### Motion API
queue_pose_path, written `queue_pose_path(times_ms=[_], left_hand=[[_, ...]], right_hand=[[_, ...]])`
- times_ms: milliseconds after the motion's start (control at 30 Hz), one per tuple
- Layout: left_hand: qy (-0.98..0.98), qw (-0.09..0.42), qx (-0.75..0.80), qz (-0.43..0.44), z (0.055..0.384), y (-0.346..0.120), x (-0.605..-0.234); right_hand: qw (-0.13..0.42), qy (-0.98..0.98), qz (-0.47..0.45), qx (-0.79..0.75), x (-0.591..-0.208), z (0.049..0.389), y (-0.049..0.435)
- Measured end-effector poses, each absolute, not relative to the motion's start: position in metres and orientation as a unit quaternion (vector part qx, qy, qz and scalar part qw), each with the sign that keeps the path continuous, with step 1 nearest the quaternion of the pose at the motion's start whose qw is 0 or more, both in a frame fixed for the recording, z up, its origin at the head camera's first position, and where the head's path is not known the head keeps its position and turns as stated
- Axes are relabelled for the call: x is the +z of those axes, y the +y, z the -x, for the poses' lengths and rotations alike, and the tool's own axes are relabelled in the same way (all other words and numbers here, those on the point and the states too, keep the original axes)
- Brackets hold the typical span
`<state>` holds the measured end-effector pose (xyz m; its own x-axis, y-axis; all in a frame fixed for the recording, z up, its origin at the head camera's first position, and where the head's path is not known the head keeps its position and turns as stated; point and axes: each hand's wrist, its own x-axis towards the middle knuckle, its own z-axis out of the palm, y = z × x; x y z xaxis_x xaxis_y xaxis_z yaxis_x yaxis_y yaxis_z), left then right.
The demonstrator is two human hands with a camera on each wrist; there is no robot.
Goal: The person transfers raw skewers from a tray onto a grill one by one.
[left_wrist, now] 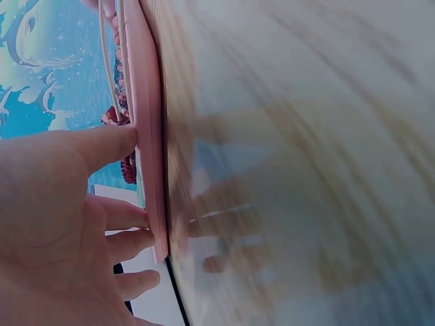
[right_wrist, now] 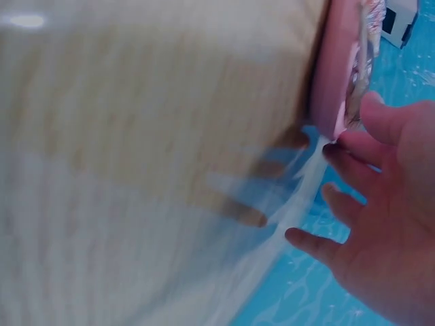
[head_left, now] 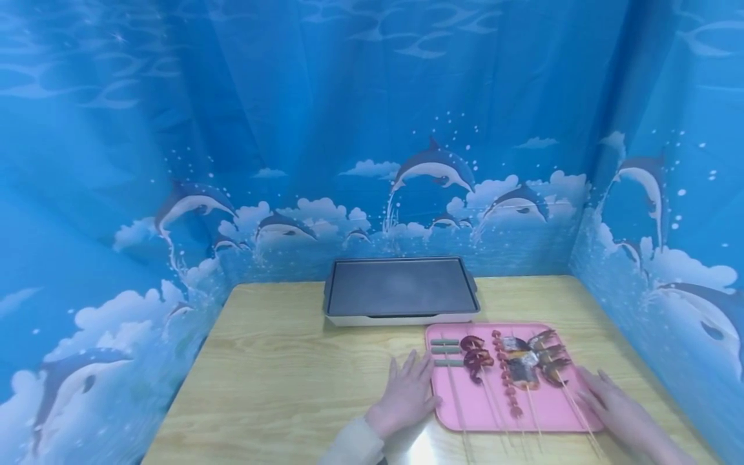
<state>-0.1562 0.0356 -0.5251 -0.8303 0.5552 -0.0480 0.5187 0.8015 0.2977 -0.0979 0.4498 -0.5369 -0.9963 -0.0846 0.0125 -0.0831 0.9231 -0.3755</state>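
A pink tray (head_left: 558, 413) lies on the table with several skewers side by side on it. From the left they carry green sticks (head_left: 446, 363), dark red curled tentacle-like pieces (head_left: 478, 358), small red pieces (head_left: 511, 391), silvery fish chunks (head_left: 524, 373) and brownish fish-tail pieces (head_left: 552, 358). At the tray's left edge is my left hand (head_left: 403, 394), its fingers extended; in the left wrist view the thumb and fingertips reach the pink side. My right hand (head_left: 619, 410) is at the right edge, fingers spread, with the fingertips right at the tray's corner in the right wrist view.
A dark flat griddle (head_left: 401, 284) with a pale base stands at the back of the wooden table (head_left: 279, 374), just behind the tray. Blue dolphin-print curtains (head_left: 360, 129) hang along the back and both sides. Skewer handles stick out over the tray's front edge.
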Motion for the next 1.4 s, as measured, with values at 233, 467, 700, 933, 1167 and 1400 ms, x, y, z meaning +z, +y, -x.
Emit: queue_pose_path(times_ms=[233,467,700,933,1167,1400], left_hand=[[0.947,0.065,0.135,-0.285,0.157,0.029,-0.528],[0.947,0.077,0.131,-0.283,0.156,0.022,-0.527],[0.946,0.074,0.135,-0.287,0.156,0.01,-0.528],[0.945,0.066,0.131,-0.293,0.157,-0.001,-0.527],[0.948,0.067,0.132,-0.282,0.157,-0.009,-0.524],[0.951,0.057,0.132,-0.274,0.157,-0.017,-0.528]], right_hand=[[0.01,0.979,0.057,-0.194,-0.542,0.095,0.451],[-0.01,0.983,0.065,-0.172,-0.541,0.093,0.442],[-0.017,0.985,0.085,-0.147,-0.542,0.092,0.433],[-0.022,0.985,0.087,-0.151,-0.541,0.094,0.422],[-0.064,0.98,0.114,-0.153,-0.543,0.094,0.411],[-0.05,0.978,0.111,-0.166,-0.544,0.098,0.403]])
